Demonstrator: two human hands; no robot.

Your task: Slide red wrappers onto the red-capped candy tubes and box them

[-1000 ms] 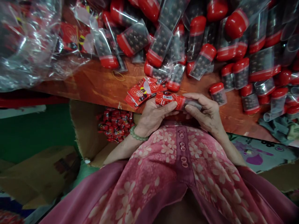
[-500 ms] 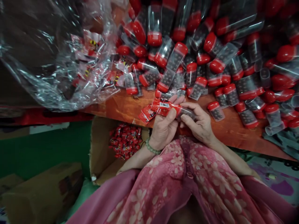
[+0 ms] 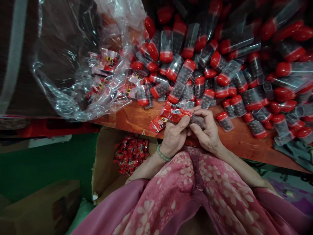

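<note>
At the table's near edge, my left hand [image 3: 174, 137] pinches a red printed wrapper [image 3: 172, 112] between thumb and fingers. Close beside it, my right hand [image 3: 207, 132] is closed on a clear tube [image 3: 198, 121] with dark contents, whose left end meets the wrapper. Whether the tube is inside the wrapper is hidden by the fingers. A red printed piece [image 3: 156, 125] shows left of the left hand; I cannot tell if it is part of the same wrapper. Just beyond both hands lie many red-capped clear tubes [image 3: 182, 75] holding dark beads.
A crumpled clear plastic bag [image 3: 73, 94] with red printed wrappers [image 3: 109, 60] covers the back left. Below the table's edge, an open cardboard box [image 3: 101, 163] holds red wrapped pieces [image 3: 132, 153]. Grey cloth [image 3: 293, 151] lies on the wooden table [image 3: 127, 114] at far right.
The camera view has shifted a little. Both hands stay together on the same items, and the wrapper now looks more crumpled toward the left thumb.
</note>
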